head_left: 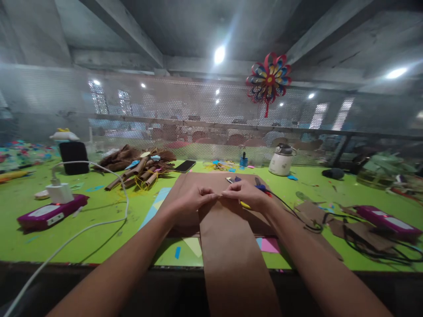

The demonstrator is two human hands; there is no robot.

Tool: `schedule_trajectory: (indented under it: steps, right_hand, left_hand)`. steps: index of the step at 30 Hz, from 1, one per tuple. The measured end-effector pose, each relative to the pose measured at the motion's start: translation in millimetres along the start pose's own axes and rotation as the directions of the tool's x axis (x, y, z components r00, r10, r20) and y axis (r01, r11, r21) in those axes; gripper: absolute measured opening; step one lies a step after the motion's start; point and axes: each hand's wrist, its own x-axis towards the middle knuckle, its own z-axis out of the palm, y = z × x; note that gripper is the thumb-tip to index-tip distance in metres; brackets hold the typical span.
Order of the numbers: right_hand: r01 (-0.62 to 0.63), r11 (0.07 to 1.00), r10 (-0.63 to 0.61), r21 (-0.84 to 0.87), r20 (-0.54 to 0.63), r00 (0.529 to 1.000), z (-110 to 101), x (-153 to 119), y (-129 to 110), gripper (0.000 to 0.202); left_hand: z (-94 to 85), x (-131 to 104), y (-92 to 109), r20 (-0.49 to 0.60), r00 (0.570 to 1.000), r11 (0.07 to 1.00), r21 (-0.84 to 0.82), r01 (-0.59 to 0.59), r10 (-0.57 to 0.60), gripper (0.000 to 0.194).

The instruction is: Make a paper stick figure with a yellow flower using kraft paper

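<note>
A long strip of brown paper (231, 251) runs from my fingertips toward me and hangs over the table's front edge. At its far end, my left hand (194, 200) pinches the left side. Close beside it, my right hand (246, 193) pinches the same end, the fingertips of both hands nearly touching. Beneath my hands lies a larger brown sheet (185, 185) on the green table. A yellow-handled tool (245, 205) shows partly behind my right hand, and something blue (261, 188) sits just past it.
To the left are a purple power strip (54, 212) with a white charger and a trailing cable (127, 193). Rolled brown paper pieces (140, 171), a phone (185, 166), a blue bottle (243, 161) and a white flask (280, 160) stand behind. Another purple strip (388, 221) with black cable (350, 242) lies right.
</note>
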Motion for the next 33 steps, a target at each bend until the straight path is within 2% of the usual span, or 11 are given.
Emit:
schedule_trajectory:
  steps: [7,12,19,23,28,33]
  right_hand:
    - [-0.009,0.992,0.001,-0.123,-0.065,0.998,-3,2,5,0.028]
    - [-0.002,0.978,-0.015,-0.208,-0.078,0.997,-1,1,2,0.027]
    - [0.057,0.961,-0.081,-0.270,-0.077,0.994,8,0,-5,0.025]
    - [0.058,0.970,-0.080,-0.236,-0.082,0.993,6,0,-4,0.027]
    - [0.064,0.993,-0.068,-0.098,-0.042,0.997,-7,2,6,0.027]
    - [0.051,0.999,-0.050,0.015,-0.047,0.998,-13,-1,2,0.031]
  left_hand:
    - [-0.4,0,-6,0.102,0.994,0.998,0.046,-0.048,0.043,0.034]
    - [4.6,-2,-2,0.080,0.996,0.992,0.112,-0.056,0.048,0.035]
    - [10.2,7,-10,-0.003,1.000,0.998,0.063,-0.023,0.023,0.036]
    - [8.4,7,-13,0.052,0.999,1.000,-0.019,-0.011,0.012,0.039]
    - [5.1,1,-4,0.052,0.999,0.999,0.043,-0.001,-0.001,0.040]
    - [5.6,-3,7,0.028,0.998,0.994,0.089,-0.059,0.057,0.041]
